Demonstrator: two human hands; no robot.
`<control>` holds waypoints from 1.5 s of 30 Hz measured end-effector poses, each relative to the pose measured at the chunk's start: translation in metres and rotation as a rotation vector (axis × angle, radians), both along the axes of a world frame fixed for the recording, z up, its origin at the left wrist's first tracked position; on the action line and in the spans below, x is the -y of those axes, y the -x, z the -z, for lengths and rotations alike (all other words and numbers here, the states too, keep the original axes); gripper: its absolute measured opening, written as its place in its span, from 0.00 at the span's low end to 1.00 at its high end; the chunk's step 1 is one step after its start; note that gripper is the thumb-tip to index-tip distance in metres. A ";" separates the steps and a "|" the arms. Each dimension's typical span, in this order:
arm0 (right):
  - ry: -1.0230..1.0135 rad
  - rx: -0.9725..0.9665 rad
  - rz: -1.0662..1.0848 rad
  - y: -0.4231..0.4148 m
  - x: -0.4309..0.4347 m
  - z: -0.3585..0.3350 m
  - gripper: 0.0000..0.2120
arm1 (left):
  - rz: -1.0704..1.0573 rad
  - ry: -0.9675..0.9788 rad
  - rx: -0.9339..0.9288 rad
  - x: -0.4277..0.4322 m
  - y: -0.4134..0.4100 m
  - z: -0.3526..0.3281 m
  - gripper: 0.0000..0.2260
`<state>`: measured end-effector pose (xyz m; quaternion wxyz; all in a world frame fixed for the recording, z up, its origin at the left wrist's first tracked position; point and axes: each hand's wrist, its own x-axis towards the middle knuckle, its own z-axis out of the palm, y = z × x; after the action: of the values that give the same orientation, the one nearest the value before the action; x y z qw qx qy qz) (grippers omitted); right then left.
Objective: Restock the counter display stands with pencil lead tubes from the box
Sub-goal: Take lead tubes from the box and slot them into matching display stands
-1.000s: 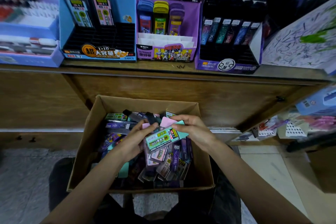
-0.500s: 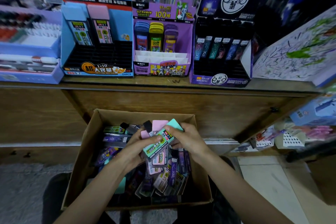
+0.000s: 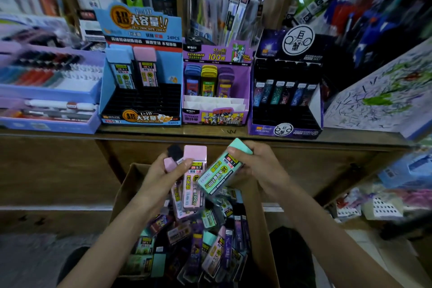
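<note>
My left hand [image 3: 168, 172] grips a small bunch of lead tubes, the front one a pink tube [image 3: 194, 180] standing upright, with a dark tube behind it. In my right hand [image 3: 259, 166] is a single mint-green tube [image 3: 222, 170], tilted with its cap up to the right. Both hands hover above the cardboard box [image 3: 127, 190], which holds several mixed tubes. On the counter stand three displays: a blue stand [image 3: 140, 91] with two tubes at its back left, a purple stand [image 3: 216, 91] with three, and a black stand [image 3: 286, 98] with one row.
The wooden counter edge [image 3: 210, 134] runs across just beyond my hands. A purple-blue pen tray [image 3: 46, 91] sits left of the stands and a scribbled test pad [image 3: 383, 98] leans at the right. Shelves of stationery rise behind. More goods lie on a lower right shelf [image 3: 374, 203].
Both hands have risen out of the box toward the counter with their tubes. My right hand has pulled the green tube away from the bunch in my left. The view has tilted up.
</note>
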<state>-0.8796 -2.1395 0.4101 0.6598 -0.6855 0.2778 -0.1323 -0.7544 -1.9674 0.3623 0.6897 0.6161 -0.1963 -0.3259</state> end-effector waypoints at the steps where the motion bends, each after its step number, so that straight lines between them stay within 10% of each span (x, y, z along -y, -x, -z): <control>1: 0.034 0.025 0.016 -0.007 0.002 -0.011 0.06 | -0.021 0.017 0.036 -0.003 -0.006 -0.006 0.13; 13: 0.540 0.282 -0.024 -0.141 -0.015 -0.128 0.08 | -0.230 0.145 0.174 -0.061 -0.077 -0.063 0.10; 30: 1.602 -0.140 -0.275 -0.246 -0.005 -0.124 0.12 | -0.307 0.187 0.152 -0.087 -0.107 -0.066 0.14; 45: 1.588 -0.256 -0.381 -0.251 0.007 -0.137 0.11 | -0.287 0.197 0.138 -0.076 -0.106 -0.072 0.16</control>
<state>-0.6289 -2.1465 0.5471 -0.0465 -0.9928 0.0537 -0.0962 -0.6486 -1.8915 0.4345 0.7710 0.5880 -0.1842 -0.1605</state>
